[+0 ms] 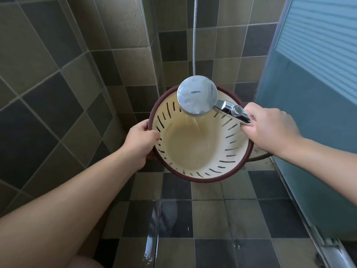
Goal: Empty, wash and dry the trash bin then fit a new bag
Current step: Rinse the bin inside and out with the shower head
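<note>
A cream trash bin (pixel 193 151) with a dark red rim and slotted walls is held up in the middle of the head view, its opening facing me. My left hand (pixel 142 141) grips the rim on the left side. My right hand (pixel 270 126) grips the handle of a chrome shower head (pixel 197 94) held over the bin's upper edge. Water streams from the head down into the bin. No bag is in the bin.
The metal shower hose (pixel 194 35) runs up the tiled wall behind. Wet floor tiles (pixel 173 219) lie below the bin. A frosted glass door (pixel 313 93) stands on the right, with its metal track (pixel 326 246) at the lower right. Tiled walls close in on the left.
</note>
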